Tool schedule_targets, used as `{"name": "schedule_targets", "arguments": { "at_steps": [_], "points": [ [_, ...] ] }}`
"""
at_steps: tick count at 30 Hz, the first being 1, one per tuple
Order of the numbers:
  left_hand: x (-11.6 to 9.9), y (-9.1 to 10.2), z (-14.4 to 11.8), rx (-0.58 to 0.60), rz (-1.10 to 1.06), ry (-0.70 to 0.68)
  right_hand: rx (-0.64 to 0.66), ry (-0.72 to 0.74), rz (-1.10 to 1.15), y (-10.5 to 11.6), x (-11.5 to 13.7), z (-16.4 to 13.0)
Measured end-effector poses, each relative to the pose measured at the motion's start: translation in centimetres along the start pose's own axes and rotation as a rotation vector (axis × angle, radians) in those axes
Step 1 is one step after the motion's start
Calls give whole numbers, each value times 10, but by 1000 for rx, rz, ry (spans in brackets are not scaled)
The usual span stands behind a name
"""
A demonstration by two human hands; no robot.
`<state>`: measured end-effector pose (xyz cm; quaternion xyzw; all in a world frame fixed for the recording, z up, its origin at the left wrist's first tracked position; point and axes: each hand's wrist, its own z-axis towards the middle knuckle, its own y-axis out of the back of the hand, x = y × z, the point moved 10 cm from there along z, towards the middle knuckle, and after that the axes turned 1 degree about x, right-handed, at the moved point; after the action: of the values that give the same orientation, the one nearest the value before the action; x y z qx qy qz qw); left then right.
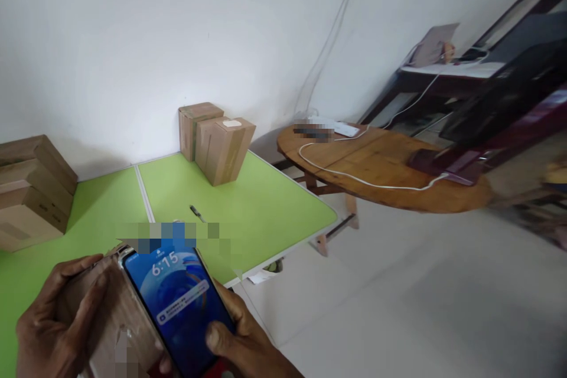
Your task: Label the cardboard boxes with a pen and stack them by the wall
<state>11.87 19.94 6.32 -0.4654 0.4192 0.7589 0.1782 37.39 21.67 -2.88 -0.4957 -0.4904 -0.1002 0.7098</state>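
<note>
The right hand (239, 342) grips a phone (179, 307) from below, its fingers (216, 338) wrapped round the lower edge and the thumb pressed on the lit glass, which shows a lock screen. The left hand (53, 325) clasps a small cardboard box (113, 319), fingers curled over its top and near side. Phone and box touch: the phone leans against the box's right face, so both sit between the two sets of fingers, low and close to the body, above the near edge of the green counter (248, 201).

To handle this well, I judge the phone needs a steady hold by its edges, with the thumb kept light on the screen, while the left fingers keep the box from tipping; the box looks light enough to shift if the grip slackens.

Beyond the fingers, towards the wall, two taller cardboard boxes (217, 142) stand upright, touching each other; both look shut, so their contents cannot be told. Far to the left of the left fingers, a stack of flatter boxes (33, 189) rests on the counter, also shut. A small dark pen-like thing (195, 211) lies just past the phone. Whether the held box is open is hidden by the hand and a blur.

Well to the right of the right fingers stands a round wooden table (376, 171) with a white cable (354, 178) trailing across it.
</note>
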Motion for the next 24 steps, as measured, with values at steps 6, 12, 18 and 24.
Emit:
{"name": "schedule_targets", "arguments": {
  "at_steps": [6, 12, 18, 24],
  "points": [
    [-4, -1, -5, -26, 27, 42, -168, 107, 16, 36, 14, 20],
    [-20, -2, -12, -40, 45, 50, -345, 90, -175, 89, 0, 68],
    [-19, -4, -13, -33, 30, 41, -466, 82, -478, 143, -32, 117],
    [-20, -5, -17, -48, 12, 66, -564, 51, -819, 172, -34, 123]
  ]
}}
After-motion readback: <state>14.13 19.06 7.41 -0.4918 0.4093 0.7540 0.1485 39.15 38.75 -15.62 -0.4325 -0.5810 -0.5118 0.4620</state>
